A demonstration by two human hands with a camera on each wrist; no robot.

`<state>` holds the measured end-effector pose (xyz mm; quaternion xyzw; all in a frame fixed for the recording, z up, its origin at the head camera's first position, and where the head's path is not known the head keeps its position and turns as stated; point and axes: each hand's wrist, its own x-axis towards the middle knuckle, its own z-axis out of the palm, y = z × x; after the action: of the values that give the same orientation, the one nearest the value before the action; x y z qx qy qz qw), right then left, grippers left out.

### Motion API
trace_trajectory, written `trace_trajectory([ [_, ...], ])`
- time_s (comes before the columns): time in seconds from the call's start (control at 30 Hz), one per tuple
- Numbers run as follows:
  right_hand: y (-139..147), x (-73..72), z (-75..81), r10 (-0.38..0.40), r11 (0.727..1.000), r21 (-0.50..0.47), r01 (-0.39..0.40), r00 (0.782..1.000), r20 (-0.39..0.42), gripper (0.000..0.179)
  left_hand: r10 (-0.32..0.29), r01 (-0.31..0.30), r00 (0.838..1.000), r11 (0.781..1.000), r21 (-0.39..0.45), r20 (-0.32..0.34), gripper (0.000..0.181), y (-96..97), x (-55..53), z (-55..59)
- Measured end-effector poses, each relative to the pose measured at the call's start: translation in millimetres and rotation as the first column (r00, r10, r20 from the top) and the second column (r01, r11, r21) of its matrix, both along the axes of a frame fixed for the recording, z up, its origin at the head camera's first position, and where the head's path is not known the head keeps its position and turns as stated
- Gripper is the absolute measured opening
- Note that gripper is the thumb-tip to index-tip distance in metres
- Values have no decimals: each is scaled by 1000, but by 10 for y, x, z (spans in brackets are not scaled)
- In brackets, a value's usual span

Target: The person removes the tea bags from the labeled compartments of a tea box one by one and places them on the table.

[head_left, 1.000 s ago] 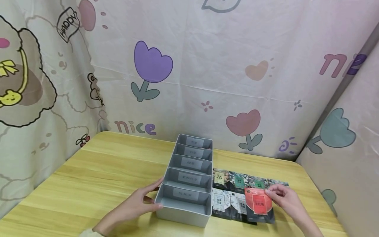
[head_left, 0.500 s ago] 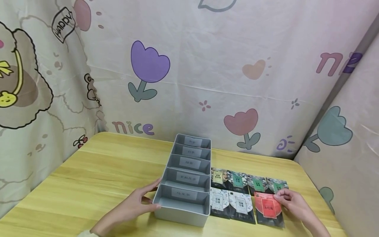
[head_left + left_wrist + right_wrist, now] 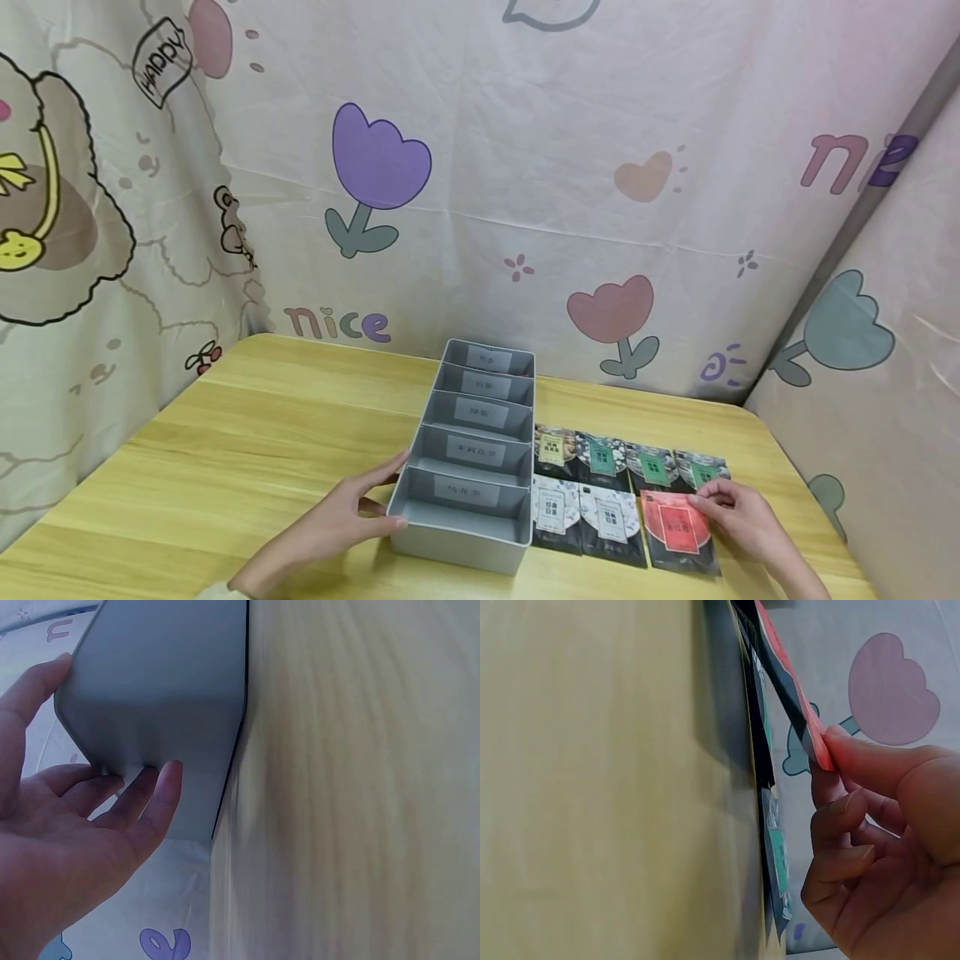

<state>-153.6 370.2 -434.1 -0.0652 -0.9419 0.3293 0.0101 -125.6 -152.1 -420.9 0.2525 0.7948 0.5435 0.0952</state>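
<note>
My left hand (image 3: 348, 518) holds the near left corner of a grey divided box (image 3: 457, 546), thumb at the near rim and fingers along its left side. In the left wrist view, the fingers (image 3: 166, 796) touch the box's outer wall (image 3: 165, 675). My right hand (image 3: 742, 518) pinches the top right corner of a red and black tea packet (image 3: 680, 527) between thumb and fingers. In the right wrist view, the red packet (image 3: 799, 701) tilts up from the flat packets below it. Two white-fronted tea packets (image 3: 609, 518) lie to its left.
Behind them lies a row of tea packets with green labels (image 3: 652, 467) and one with a yellow label (image 3: 553, 448). Paper labels (image 3: 467, 492) with characters mark the box's compartments. A patterned curtain (image 3: 480, 250) hangs round the wooden table (image 3: 315, 417).
My right hand has moved the red packet rightward off the white packet it overlapped, then slightly back left. The left hand stays at the box corner.
</note>
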Motion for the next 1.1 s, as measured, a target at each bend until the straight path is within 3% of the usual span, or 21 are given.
trace_trajectory([
  [0.23,-6,-4,10,-7,999,31,8,1000,-24,26,8,-8,1000,1000,-10,-5,77,4,-2,-1],
  [0.53,37,-26,46,-29,995,94,31,999,-16,56,6,-6,1000,1000,-10,-15,77,4,-8,-12],
  [0.73,29,-22,35,1,993,115,4,999,-44,51,1,-1,1000,1000,-3,-14,76,-2,0,-12],
  [1.1,-7,-13,65,-17,991,128,23,998,-53,41,2,-2,1000,1000,-7,9,76,-11,4,7],
])
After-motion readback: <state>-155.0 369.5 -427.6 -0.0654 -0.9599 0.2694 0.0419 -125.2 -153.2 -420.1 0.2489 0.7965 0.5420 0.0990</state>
